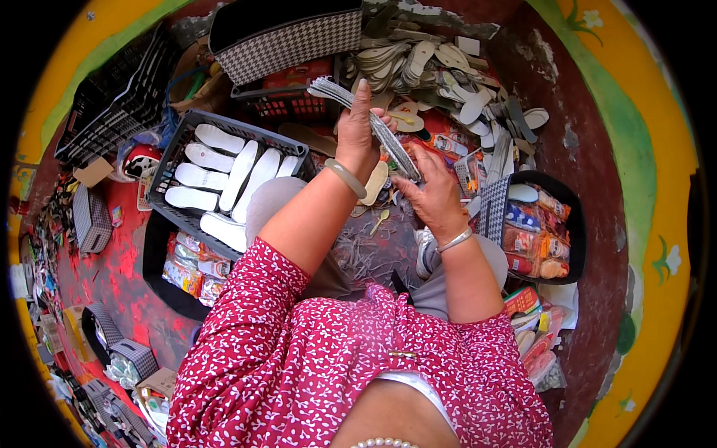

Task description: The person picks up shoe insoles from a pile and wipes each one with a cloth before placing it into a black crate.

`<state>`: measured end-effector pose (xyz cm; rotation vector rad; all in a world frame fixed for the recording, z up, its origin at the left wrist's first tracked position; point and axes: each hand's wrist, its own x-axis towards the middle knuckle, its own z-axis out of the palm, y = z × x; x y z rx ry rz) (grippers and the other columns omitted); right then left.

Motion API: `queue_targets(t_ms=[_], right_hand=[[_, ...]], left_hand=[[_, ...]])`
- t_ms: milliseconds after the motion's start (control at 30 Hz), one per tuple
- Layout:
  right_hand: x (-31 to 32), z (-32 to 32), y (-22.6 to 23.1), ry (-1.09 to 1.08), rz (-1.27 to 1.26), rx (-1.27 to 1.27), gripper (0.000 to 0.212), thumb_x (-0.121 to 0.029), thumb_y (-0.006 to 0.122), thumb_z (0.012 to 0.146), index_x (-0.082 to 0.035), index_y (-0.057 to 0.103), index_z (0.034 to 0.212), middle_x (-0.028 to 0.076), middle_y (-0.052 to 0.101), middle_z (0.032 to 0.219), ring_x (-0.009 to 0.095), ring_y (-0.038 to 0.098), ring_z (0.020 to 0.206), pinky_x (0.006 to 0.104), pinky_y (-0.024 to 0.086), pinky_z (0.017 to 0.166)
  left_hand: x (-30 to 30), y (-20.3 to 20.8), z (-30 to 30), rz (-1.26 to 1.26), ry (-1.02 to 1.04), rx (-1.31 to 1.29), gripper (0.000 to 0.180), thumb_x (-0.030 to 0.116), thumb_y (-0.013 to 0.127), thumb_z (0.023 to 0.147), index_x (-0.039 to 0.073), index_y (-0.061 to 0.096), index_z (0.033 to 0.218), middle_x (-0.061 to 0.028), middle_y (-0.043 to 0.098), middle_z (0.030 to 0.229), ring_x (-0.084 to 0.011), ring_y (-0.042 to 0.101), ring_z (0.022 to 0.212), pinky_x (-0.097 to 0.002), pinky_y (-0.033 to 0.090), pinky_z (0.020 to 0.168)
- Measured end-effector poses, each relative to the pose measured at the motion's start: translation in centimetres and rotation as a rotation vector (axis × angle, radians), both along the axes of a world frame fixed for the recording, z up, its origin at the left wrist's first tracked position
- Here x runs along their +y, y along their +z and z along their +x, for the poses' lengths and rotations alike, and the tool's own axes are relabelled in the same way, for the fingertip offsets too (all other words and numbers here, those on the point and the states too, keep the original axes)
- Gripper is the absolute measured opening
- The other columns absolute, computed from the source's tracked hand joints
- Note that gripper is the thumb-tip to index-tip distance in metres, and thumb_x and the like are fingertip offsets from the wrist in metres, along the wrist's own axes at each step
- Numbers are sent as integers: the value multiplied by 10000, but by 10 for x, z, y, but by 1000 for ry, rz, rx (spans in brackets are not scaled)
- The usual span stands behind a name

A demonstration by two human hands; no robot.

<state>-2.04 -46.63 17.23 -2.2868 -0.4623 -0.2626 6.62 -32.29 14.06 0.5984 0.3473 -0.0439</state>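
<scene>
A stack of thin grey-white insoles [381,131] is held up edge-on in front of me, slanting from upper left to lower right. My left hand [357,134] grips its middle, thumb pointing up along the side. At the lower end, my right hand [437,190] has its thumb and fingers around the edges of the stack. Beneath, a yellowish insole [375,184] lies by my left wrist, and a small pale yellow spoon-shaped piece [381,219] rests on the floor among grey scraps [370,254].
White insoles lie in a dark plastic crate [170,160] on my left. A large heap of loose insoles [418,63] lies ahead. A houndstooth-sided basket [494,213] of colourful packets stands on the right; another houndstooth box [291,48] sits at the back. Red-brown wall [597,179] curves around the right.
</scene>
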Motion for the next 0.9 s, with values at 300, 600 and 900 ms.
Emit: queue_targets(t_ms=[300,600,900], right_hand=[[-2,2,-14,38,23,-35,405,-303,558,887,-19,546,1175,170,578,1105,319,585,978,354,474,810],[-2,5,-16,92,80,43,397,-274,575,880,1,562,1166,177,581,1105,313,574,1011,329,450,854],[-6,9,-21,94,308,240,394,-244,575,887,6,549,1190,167,594,1099,257,559,1046,298,414,898]], left_hand=[[1,-1,0,26,-79,55,717,550,755,645,60,417,1046,-114,510,887,-266,543,835,-477,508,774],[1,1,-2,72,-102,40,725,553,740,663,70,419,1098,-107,514,908,-245,549,848,-428,529,711],[0,-2,-2,71,-144,14,787,524,726,699,58,380,1229,-127,510,997,-247,557,865,-421,517,726]])
